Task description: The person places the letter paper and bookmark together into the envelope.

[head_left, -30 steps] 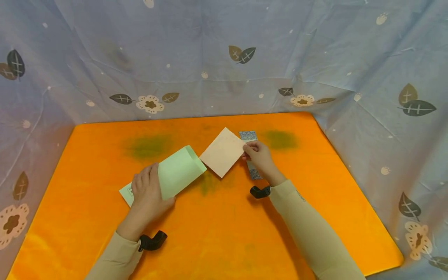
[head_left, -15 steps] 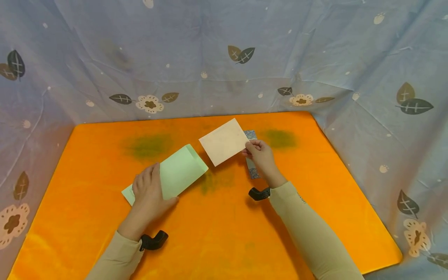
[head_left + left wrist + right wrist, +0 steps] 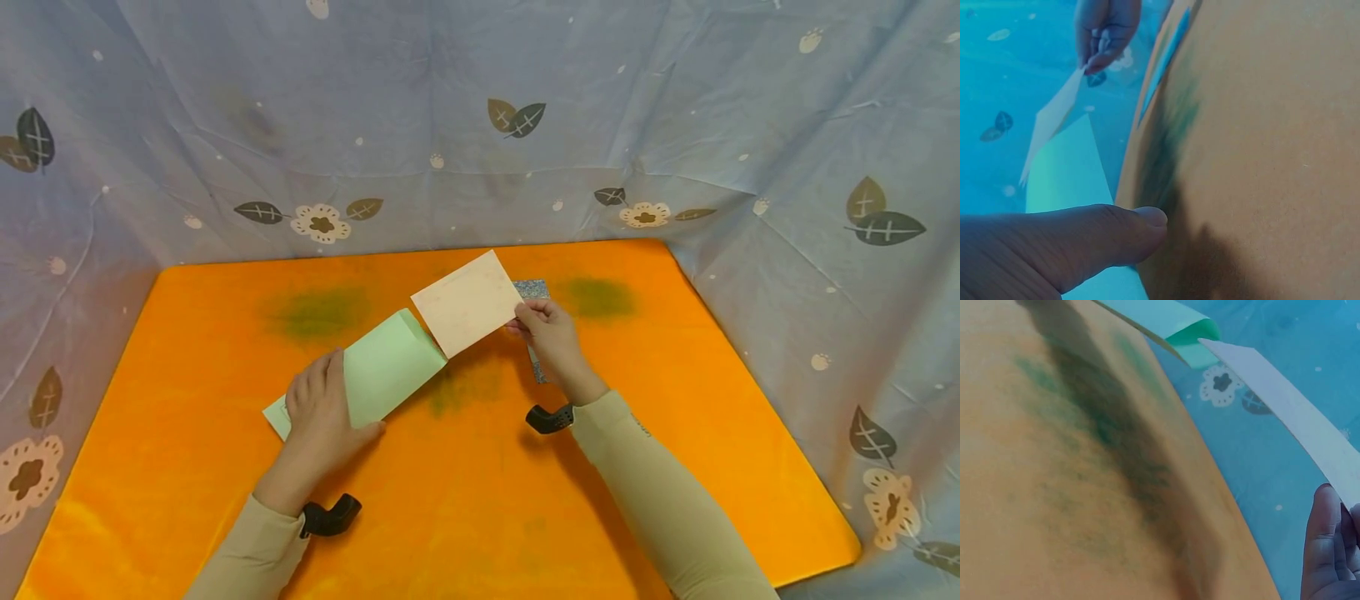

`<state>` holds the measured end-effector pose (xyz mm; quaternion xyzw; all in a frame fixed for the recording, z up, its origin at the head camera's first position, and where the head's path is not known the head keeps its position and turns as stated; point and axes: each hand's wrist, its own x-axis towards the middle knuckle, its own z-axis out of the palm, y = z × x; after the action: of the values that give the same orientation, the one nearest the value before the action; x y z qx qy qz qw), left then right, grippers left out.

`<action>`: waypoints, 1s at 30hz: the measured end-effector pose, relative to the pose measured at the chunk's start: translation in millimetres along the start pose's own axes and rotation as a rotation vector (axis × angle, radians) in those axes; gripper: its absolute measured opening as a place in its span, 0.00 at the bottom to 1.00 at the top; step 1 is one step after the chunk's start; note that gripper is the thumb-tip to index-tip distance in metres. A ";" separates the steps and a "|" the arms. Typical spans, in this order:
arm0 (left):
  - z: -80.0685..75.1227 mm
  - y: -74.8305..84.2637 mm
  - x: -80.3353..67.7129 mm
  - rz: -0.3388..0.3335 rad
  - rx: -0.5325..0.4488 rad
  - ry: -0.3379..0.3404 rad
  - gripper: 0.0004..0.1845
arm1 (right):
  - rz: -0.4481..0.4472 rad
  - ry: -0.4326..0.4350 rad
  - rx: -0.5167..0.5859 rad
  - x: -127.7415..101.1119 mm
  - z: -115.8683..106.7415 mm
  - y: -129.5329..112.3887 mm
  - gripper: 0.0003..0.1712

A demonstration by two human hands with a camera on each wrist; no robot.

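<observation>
My left hand [image 3: 318,408] grips a pale green paper envelope [image 3: 390,367] by its sides, thumb along the near edge. The envelope slants up to the right, and its mouth gapes open in the right wrist view. A cream card [image 3: 467,304] is pinched at its right corner between the thumb and fingers of my right hand [image 3: 551,333]. The card's left edge is right at the envelope's mouth, overlapping its corner in the head view. In the left wrist view, my left thumb [image 3: 1110,234] lies across the green envelope [image 3: 1069,172].
A strip with glittery blue-grey ends [image 3: 532,289] lies on the table beyond and under my right hand, partly hidden. The orange table cover [image 3: 480,517] has dark green smudges. A patterned curtain [image 3: 420,108] hangs around the back and sides.
My right hand has turned the card so its short edge faces the envelope, then brought it left to the mouth. The left hand and envelope have shifted slightly right.
</observation>
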<state>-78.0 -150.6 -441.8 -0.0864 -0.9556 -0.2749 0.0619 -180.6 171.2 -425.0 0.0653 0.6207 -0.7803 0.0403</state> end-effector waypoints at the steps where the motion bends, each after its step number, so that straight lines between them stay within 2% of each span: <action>1: -0.2 0.2 0.0 -0.001 0.001 -0.001 0.64 | -0.001 -0.004 -0.001 -0.4 0.6 0.4 0.14; 30: 0.0 3.2 -0.2 0.018 -0.015 0.025 0.64 | -0.055 -0.057 -0.040 -5.8 4.8 4.4 0.14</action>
<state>-77.2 -147.9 -440.1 -0.0919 -0.9519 -0.2824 0.0754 -174.5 165.4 -427.3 0.0253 0.6363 -0.7701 0.0379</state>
